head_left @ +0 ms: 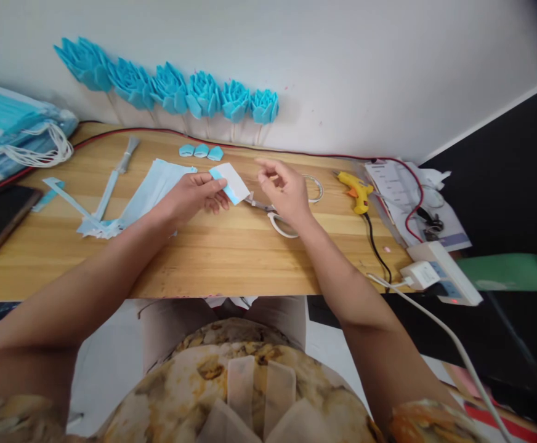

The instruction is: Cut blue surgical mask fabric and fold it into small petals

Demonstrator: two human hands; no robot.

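Note:
A small folded piece of blue and white face-mask fabric (231, 183) is pinched between the thumb and fingers of my left hand (199, 194). Just to its right is my right hand (287, 187), fingers loosely curled and apart, with nothing visible in them. Beneath the right hand lies a pair of scissors (283, 225) with white handles, partly covered. Flattened blue mask fabric (151, 187) sits beside my left wrist, with cut strips (106, 195) around it. Several small folded blue petals (201, 151) are lined up behind my left hand.
Several blue fabric flowers (169, 89) on sticks stand along the wall. Bagged masks (14, 129) and a dark tablet-like device (0, 224) are at left. To the right are a tape roll (320, 189), yellow glue gun (357, 191), papers (398, 191) and power strip (446, 274) with cables.

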